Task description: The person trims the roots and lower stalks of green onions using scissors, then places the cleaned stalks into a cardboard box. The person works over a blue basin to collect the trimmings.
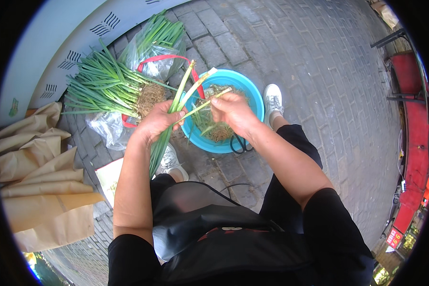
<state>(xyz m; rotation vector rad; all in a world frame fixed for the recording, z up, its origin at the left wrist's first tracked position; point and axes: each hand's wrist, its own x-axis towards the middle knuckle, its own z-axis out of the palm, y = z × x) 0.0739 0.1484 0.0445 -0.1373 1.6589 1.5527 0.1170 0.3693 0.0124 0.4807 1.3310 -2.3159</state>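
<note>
My left hand [163, 119] is closed around several scallion stalks [186, 93], their pale ends pointing up and their green leaves hanging below the wrist. Between the thumb and fingers of my right hand [230, 109] is a thin pale stalk [203, 106], whose lower end meets my left hand. Under both hands stands a round turquoise plastic basin [255, 89] holding roots and leaf scraps [220, 133]. The black looped handles of what look like scissors [240, 144] show at the basin's near edge. Left of the basin lies a large bunch of scallions [111, 85] with brown roots.
Another green bunch [157, 34] lies in a clear plastic bag [134, 53] with red strapping [161, 57] beside it. Crumpled brown paper [46, 171] is at left, below a pale vented panel [66, 39]. My white shoes [272, 98] flank the basin on grey paving [329, 78].
</note>
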